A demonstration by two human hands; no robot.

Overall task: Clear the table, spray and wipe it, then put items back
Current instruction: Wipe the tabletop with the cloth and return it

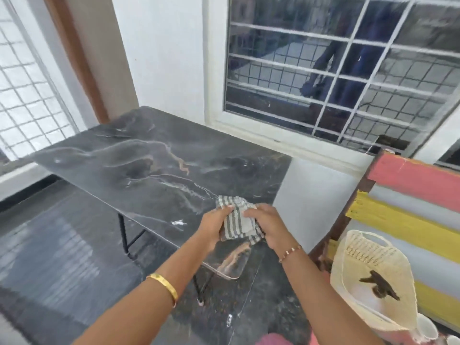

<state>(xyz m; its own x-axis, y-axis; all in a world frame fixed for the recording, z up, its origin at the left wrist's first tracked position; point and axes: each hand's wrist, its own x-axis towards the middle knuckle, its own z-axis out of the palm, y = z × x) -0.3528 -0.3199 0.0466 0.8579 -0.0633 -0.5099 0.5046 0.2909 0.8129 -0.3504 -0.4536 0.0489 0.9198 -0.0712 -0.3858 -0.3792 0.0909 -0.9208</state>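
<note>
- Head view: both my hands grip a striped cloth (239, 221) over the near right end of the dark marble-look table (139, 165).
- My left hand (215, 226) pinches the cloth's left edge, fingers curled over it; my right hand (265, 224) clamps the right side, thumb on top. Neither is free.
- Cloth is bunched and folded, grey-green stripes on white, resting on or just above the tabletop; can't tell if it presses down fully.
- Handling guess: soft, light, limp, probably a bit damp. It will flop and unfold if held by one corner, so it is best wadded into a pad under a flat palm.
- Good hold: gather loose edges into the fist, keep a smooth face down for wiping.
- Tabletop looks hard, glossy and slick, with a few pale streaks and a white speck near the cloth; the cloth should slide easily, little drag.
- Table is bare apart from the cloth, so I judge clearing done and wiping under way or about to start.
- Off to my right, a cream woven bag (373, 277) sits by a striped bench (410, 207), well apart from the cloth.
- White mugs (427, 328) sit low at the right edge, likely items to return.
</note>
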